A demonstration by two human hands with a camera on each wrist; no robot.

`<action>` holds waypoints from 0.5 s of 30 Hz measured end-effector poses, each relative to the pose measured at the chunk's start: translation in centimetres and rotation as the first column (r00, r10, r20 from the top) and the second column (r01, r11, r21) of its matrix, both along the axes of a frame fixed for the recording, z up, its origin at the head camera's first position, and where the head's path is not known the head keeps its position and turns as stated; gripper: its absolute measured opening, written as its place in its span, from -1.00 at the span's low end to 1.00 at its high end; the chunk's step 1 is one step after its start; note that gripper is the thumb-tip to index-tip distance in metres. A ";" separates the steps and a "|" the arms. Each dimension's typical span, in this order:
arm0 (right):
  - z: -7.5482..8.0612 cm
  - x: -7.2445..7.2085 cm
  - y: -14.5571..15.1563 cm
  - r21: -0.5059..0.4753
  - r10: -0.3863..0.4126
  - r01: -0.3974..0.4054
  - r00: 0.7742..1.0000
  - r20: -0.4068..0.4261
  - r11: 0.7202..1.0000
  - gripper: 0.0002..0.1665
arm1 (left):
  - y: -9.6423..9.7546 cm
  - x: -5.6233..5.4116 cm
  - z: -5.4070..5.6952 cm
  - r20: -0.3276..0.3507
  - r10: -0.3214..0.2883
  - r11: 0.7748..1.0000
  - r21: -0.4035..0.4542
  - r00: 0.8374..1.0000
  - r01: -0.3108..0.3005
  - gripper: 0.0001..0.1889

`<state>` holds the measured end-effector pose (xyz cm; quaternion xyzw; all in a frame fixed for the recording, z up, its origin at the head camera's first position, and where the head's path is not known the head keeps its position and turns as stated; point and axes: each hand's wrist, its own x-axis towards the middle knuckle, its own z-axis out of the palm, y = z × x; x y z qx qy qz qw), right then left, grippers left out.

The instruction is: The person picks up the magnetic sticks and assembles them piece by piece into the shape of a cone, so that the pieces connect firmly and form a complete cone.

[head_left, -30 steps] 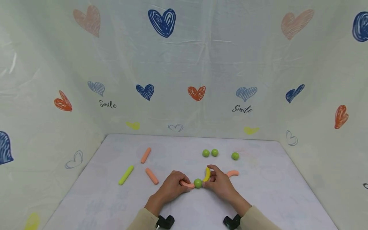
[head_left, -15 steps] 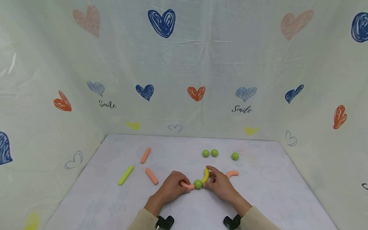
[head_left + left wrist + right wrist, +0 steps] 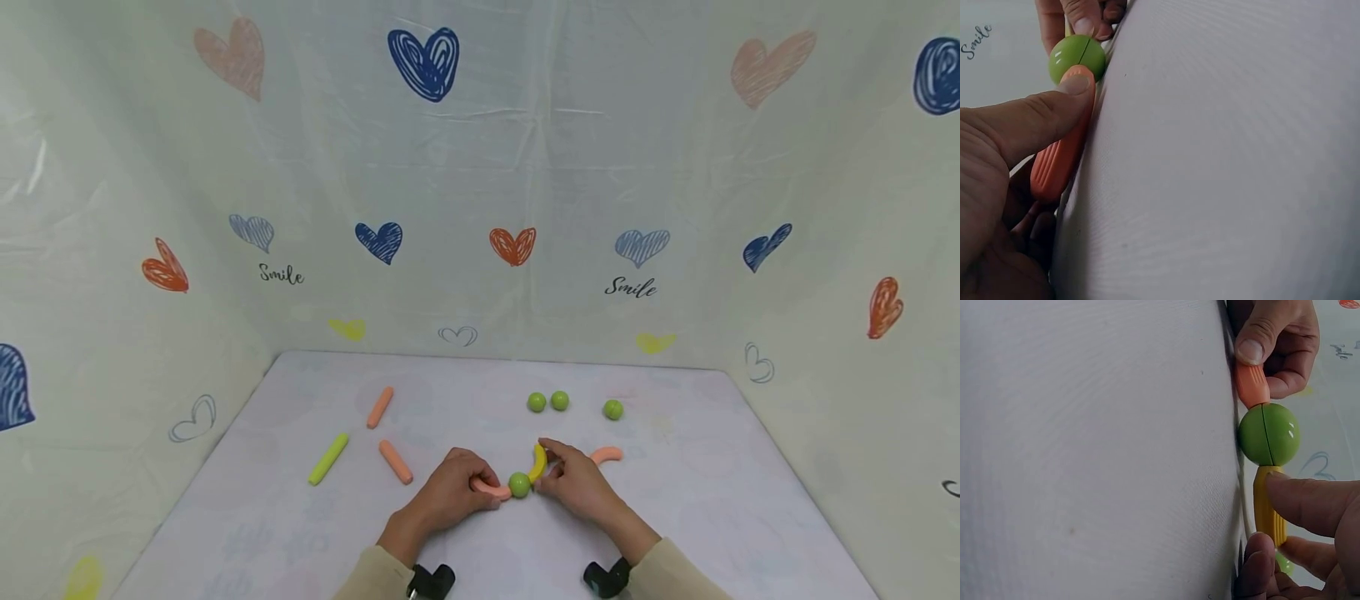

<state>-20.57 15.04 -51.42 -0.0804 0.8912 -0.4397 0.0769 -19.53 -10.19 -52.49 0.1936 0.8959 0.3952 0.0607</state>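
Near the front middle of the table, my left hand (image 3: 453, 490) pinches a curved orange magnetic building rod (image 3: 1061, 157) between thumb and fingers. One end of that rod meets a green ball (image 3: 519, 485), split by a thin seam. On the ball's other side, my right hand (image 3: 579, 483) grips a curved yellow rod (image 3: 1265, 503), thumb on its face and fingers behind. The yellow end sits against the ball in the right wrist view, so rod, ball and rod form a chain low over the white table. Fingers cover part of each rod.
Two straight orange rods, one farther (image 3: 380, 407) and one nearer (image 3: 395, 462), lie left of the hands beside a yellow-green rod (image 3: 328, 459). Several green balls (image 3: 559, 401) stand toward the back. Another curved orange rod (image 3: 606, 454) lies just beyond the right hand.
The yellow rod in my right hand has come down against the green ball. Both hands, with the rods and ball, have shifted slightly toward me.
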 end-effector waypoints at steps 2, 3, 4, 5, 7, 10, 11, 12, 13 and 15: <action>0.1 0.0 0.1 -0.001 0.000 0.000 1.000 0.002 1.000 -0.18 | 0.0 0.0 0.0 -0.002 -0.007 1.000 0.004 1.000 0.007 -0.86; 0.1 0.1 0.1 0.001 0.002 -0.002 1.000 0.000 1.000 -0.19 | 0.0 0.0 0.0 -0.004 -0.010 1.000 0.007 1.000 0.010 -0.86; 0.1 0.1 0.1 0.002 0.004 -0.004 1.000 -0.001 1.000 -0.21 | 0.1 0.0 0.0 -0.007 -0.013 1.000 0.010 1.000 0.013 -0.86; 0.1 0.1 0.2 0.003 0.006 -0.006 1.000 -0.002 1.000 -0.22 | 0.1 0.0 0.0 -0.010 -0.017 1.000 0.015 1.000 0.017 -0.86; 0.1 0.1 0.2 0.007 0.010 -0.010 1.000 -0.006 1.000 -0.25 | 0.2 0.1 0.0 -0.011 -0.025 0.999 0.027 1.000 0.025 -0.85; 0.0 0.2 0.3 0.009 0.015 -0.015 1.000 -0.016 1.000 -0.27 | 0.6 0.1 0.0 0.005 -0.036 0.998 0.042 0.999 0.036 -0.85; 0.0 0.2 0.3 0.008 0.015 -0.015 1.000 -0.019 1.000 -0.26 | 0.7 0.1 0.0 0.013 -0.037 0.998 0.044 0.999 0.036 -0.85; -0.1 0.2 0.3 0.006 0.012 -0.012 1.000 -0.021 1.000 -0.26 | 0.9 0.1 -0.1 0.024 -0.035 0.998 0.045 0.999 0.034 -0.84; -0.1 0.2 0.3 0.003 0.007 -0.006 1.000 -0.022 1.000 -0.26 | 1.1 0.2 -0.1 0.030 -0.032 0.999 0.045 0.999 0.030 -0.84; -0.2 0.2 0.3 0.003 -0.012 0.012 1.000 -0.023 1.000 -0.30 | 1.5 0.2 -0.2 0.038 -0.017 0.999 0.036 0.999 0.015 -0.83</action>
